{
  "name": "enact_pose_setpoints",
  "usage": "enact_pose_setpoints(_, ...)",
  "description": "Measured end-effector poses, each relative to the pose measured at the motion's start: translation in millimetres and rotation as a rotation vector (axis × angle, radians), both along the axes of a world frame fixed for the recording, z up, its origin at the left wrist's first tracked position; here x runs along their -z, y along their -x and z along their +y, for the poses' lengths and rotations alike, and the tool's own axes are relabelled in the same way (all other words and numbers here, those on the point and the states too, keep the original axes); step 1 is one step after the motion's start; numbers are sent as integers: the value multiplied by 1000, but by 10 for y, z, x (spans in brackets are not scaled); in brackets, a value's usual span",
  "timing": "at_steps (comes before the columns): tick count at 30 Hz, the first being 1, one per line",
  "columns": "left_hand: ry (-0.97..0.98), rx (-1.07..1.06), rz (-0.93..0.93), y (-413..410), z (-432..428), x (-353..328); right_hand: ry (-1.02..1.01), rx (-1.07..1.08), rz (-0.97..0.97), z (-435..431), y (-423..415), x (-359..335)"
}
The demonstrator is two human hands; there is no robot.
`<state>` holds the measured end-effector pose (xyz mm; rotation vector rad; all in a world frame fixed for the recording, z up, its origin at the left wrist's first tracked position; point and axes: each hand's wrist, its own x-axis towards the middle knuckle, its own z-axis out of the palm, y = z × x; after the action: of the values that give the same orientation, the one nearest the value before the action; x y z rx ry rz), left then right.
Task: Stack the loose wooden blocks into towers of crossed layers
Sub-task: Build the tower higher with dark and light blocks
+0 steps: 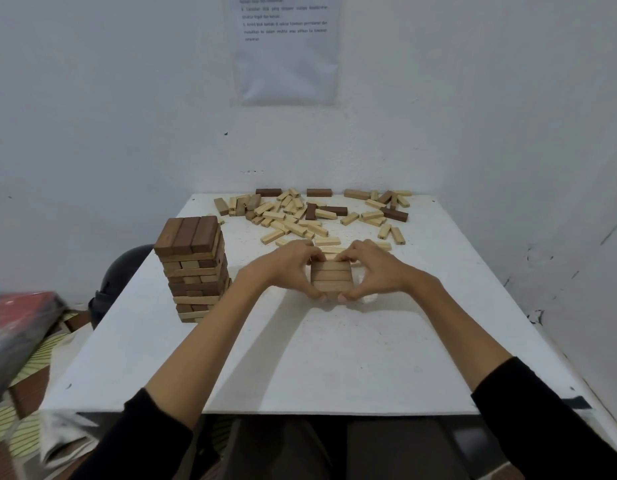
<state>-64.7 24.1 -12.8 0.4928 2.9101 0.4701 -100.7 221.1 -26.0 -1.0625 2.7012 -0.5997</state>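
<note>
White desk: fingers of left hand and right hand clamp a low stack between them; its top blocks run hand to hand, loose blocks just beyond.

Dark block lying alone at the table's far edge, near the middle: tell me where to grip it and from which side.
Come from above and pinch the dark block across its two long faces at mid-length. It lies flat, lengthwise across the table, and none of the loose blocks seems to touch it, so both sides look reachable.
</note>
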Motion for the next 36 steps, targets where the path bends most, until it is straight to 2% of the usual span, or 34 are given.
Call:
enact_pose_setpoints(10,112,-17,89,10,2,-1066,39,-38,103,-30,26,-966)
enact_pose_setpoints(16,109,-66,128,-190,-411,-1501,70,-126,172,-399,-31,-1381)
enact_pose_setpoints(26,75,-236,41,-660,-1316,-1447,24,-239,202,-1427,-303,-1339)
enact_pose_setpoints(36,78,-314,4,-755,-1649,-1260,19,-281,177,-1800,-333,-1184)
